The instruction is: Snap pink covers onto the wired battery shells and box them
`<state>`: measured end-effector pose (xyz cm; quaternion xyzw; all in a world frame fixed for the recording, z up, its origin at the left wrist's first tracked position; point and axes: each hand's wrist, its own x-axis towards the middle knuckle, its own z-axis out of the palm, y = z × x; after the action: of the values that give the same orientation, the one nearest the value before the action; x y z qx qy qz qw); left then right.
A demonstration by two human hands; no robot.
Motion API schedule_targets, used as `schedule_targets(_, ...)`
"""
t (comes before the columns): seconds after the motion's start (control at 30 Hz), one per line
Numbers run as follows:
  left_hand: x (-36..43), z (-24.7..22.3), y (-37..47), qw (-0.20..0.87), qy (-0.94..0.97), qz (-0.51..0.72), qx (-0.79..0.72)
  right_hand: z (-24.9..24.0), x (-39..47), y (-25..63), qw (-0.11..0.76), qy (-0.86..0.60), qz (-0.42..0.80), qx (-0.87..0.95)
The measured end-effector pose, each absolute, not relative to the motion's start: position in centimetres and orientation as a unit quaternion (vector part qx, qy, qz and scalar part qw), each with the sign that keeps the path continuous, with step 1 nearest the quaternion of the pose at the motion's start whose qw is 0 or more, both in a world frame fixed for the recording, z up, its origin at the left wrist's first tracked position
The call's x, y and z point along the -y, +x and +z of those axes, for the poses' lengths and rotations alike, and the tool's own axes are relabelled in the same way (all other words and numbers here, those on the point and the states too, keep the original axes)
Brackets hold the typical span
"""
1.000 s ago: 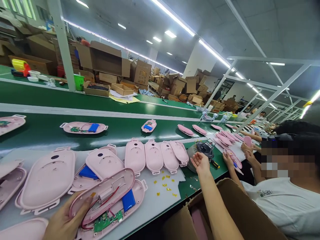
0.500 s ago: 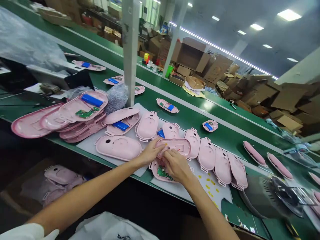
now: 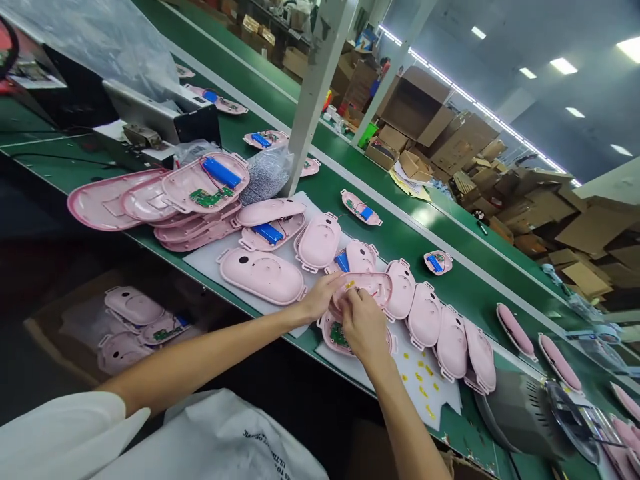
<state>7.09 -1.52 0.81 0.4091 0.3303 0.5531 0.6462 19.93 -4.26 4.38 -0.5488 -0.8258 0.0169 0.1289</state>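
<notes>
My left hand (image 3: 323, 297) grips the left end of an open pink plastic shell half (image 3: 377, 285), its hollow inside facing me. A small yellow piece (image 3: 350, 285) shows on the shell's inner side near my left fingers. My right hand (image 3: 367, 327) reaches to the same shell with its fingers pinched together; what they hold, if anything, is hidden. Just below, partly covered by my right hand, lies the other shell half (image 3: 329, 328) with a green circuit board (image 3: 339, 335). Several yellow pieces (image 3: 421, 377) lie scattered on the white sheet (image 3: 436, 408) to the right.
Closed pink shells (image 3: 424, 313) stand in a row to the right, ending by a dark grey machine (image 3: 520, 407). Stacked open shells (image 3: 205, 183) with blue batteries are at left. A metal post (image 3: 320, 80) rises behind the workplace. More shells (image 3: 133, 307) sit in a box below the table.
The camera view has tilted, and the scene sits further right. My right fingers have drawn slightly away from my left hand, so more of the shell's inside shows. My left hand keeps its grip.
</notes>
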Motion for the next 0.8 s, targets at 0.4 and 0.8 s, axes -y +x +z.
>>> schedule_targets(0.4,3.1,1.0,4.1,0.506,0.661,0.435,-0.343,8.9,6.0,26.8,0.306,-0.599,-0.022,0.740)
schedule_targets(0.8,-2.5,11.8,3.6,0.274,0.927,0.191,-0.174,3.0,3.9,25.6,0.086,-0.405,0.112,0.903)
